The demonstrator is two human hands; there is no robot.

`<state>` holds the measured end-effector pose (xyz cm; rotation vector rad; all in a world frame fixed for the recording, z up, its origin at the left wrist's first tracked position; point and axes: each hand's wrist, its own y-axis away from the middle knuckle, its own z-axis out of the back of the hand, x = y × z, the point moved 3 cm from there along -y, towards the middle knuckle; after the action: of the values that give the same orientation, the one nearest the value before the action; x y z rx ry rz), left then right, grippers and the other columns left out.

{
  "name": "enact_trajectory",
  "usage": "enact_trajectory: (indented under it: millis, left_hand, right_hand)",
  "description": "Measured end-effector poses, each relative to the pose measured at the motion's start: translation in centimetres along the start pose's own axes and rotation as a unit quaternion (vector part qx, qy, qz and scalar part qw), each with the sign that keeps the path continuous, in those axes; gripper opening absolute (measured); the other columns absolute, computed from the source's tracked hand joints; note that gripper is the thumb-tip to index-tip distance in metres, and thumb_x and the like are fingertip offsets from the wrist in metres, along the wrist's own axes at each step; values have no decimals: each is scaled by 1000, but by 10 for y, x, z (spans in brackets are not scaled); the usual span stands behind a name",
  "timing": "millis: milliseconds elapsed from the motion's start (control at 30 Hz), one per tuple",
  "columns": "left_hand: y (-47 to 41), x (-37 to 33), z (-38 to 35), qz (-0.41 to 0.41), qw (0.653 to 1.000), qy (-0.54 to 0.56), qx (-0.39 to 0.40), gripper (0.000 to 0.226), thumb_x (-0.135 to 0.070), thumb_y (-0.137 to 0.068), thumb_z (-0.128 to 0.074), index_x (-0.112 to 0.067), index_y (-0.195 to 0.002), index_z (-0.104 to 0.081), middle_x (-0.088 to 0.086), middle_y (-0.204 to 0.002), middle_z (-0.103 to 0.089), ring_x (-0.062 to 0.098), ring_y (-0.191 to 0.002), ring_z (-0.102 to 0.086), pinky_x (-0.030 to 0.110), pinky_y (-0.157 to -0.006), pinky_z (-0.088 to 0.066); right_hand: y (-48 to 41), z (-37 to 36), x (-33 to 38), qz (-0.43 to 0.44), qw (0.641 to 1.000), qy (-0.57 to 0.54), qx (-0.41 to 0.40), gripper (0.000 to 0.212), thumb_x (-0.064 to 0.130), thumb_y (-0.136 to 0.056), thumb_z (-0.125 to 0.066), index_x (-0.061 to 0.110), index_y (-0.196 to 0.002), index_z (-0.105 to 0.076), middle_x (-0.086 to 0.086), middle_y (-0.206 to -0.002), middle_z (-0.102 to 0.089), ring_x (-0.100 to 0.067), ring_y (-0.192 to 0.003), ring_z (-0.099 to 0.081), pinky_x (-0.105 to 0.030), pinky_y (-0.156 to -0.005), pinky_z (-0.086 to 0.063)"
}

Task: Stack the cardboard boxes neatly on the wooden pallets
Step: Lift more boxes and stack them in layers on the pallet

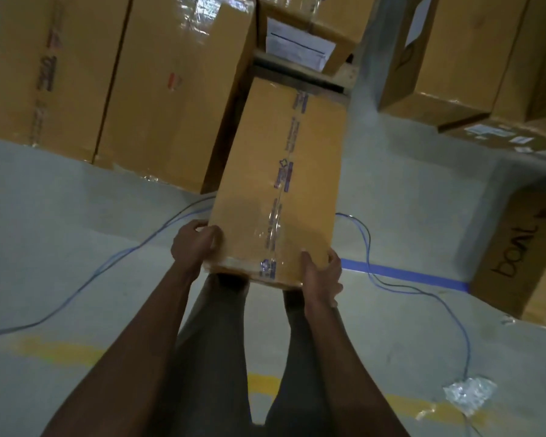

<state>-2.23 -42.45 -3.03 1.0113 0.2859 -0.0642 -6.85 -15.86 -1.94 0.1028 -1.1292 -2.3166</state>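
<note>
Grip is two-handed: our left hand [196,244] and right hand [320,275] each curl round a near corner of the long taped cardboard box [281,184]. It is held above the concrete floor [76,216], its far end toward the wooden pallet [344,75]. We judge it stiff and moderately heavy, the tape slick; bare cardboard corners should hold best.

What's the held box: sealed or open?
Sealed: tape runs along the box top seam, flaps flat; left hand and right hand grip it.

Bare forearms [133,342] and dark grey, close-fitting trousers [215,357] on both legs.
</note>
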Motion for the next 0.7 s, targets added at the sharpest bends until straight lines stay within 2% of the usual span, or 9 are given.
enact_trajectory:
  millis: [100,167,267,367,400,467,600,633,700]
  left_hand:
    - [-21,-7,-16,-34,997,-68,-3,28,-41,-79,-65,-19,-97,-66,0,-95,-67,23,-88,-63,36,-83,-50]
    - [-40,-7,-26,-48,996,-79,3,32,-41,-75,-65,-11,-86,-67,4,-85,-67,24,-81,-65,34,-75,-50]
    - [-65,-10,-39,-44,997,-61,18,36,-40,-69,-68,-8,-88,-69,7,-84,-68,22,-75,-64,32,-70,-50]
    - [-84,-15,-52,-38,998,-26,39,27,-35,-70,-72,-17,-90,-68,2,-88,-67,14,-75,-62,30,-70,-51]
    - [-90,-17,-56,-48,998,-15,50,18,-29,-74,-74,-22,-89,-67,-1,-89,-67,12,-77,-62,27,-69,-50]
    - [-100,-23,-61,-59,996,3,70,16,-23,-77,-73,-30,-90,-66,-3,-95,-70,12,-84,-65,29,-74,-54]
    - [-126,-39,-59,-54,994,25,89,34,-31,-78,-71,-25,-111,-71,-3,-105,-72,18,-94,-68,39,-84,-57]
    - [-133,-44,-58,-47,994,36,92,36,-34,-77,-71,-25,-112,-72,-2,-104,-73,20,-96,-69,41,-84,-58]
    - [-143,-54,-58,-23,993,80,87,25,-31,-77,-73,-20,-100,-74,0,-97,-73,24,-92,-68,39,-80,-56]
  right_hand:
    - [-18,-19,-8,-39,999,31,-15,77,63,-83,-65,40,-149,-33,5,-151,-39,-35,-135,-37,-65,-108,-24]
    - [-32,-35,-13,-75,995,66,-14,76,67,-86,-60,34,-149,-34,1,-149,-38,-36,-135,-38,-66,-109,-23]
    - [-51,-57,-17,-90,992,91,2,77,68,-89,-57,26,-150,-35,-3,-149,-40,-35,-135,-41,-61,-113,-24]
    - [-69,-72,-12,-97,993,57,18,82,70,-89,-56,23,-152,-34,-4,-154,-39,-34,-140,-39,-59,-115,-19]
    - [-76,-76,-8,-91,995,43,20,83,70,-89,-55,22,-153,-35,-4,-155,-38,-34,-140,-39,-59,-115,-17]
    - [-94,-80,7,-58,998,15,20,86,73,-87,-56,21,-153,-37,-4,-156,-40,-34,-141,-40,-62,-115,-16]
    - [-135,-85,50,2,999,-32,9,89,76,-80,-60,21,-149,-44,-4,-149,-50,-30,-137,-48,-60,-113,-31]
    - [-143,-86,61,10,999,-46,10,89,75,-80,-61,21,-149,-45,-5,-149,-50,-30,-136,-49,-58,-113,-34]
    - [-155,-89,75,9,996,-83,16,94,74,-76,-64,19,-150,-44,-5,-149,-51,-29,-134,-51,-51,-113,-39]
